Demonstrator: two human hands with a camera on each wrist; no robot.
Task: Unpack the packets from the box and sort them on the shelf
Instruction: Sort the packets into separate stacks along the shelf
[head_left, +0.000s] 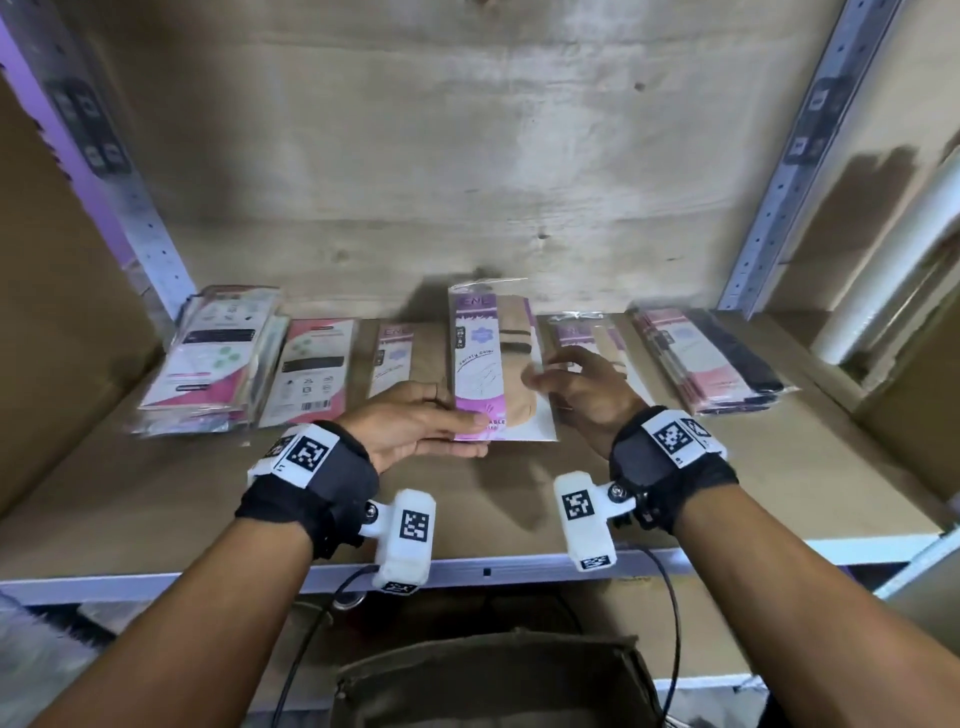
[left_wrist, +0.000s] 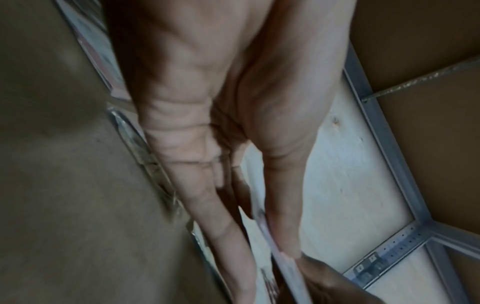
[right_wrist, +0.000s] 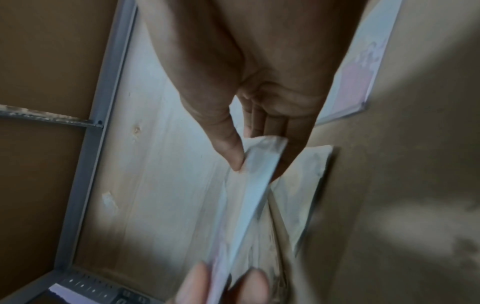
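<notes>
A purple and white packet with beige fabric inside is held tilted up over the middle of the shelf board. My left hand grips its near left corner, thumb on top and fingers underneath. My right hand pinches its right edge between thumb and fingers. The right wrist view shows that pinch on the packet. In the left wrist view my left hand clamps the packet's thin edge.
Packets lie in a row along the shelf's back: a white and pink stack at left, a pink packet, purple packets, a dark stack at right. Metal uprights flank the shelf. A brown container sits below the shelf's front edge.
</notes>
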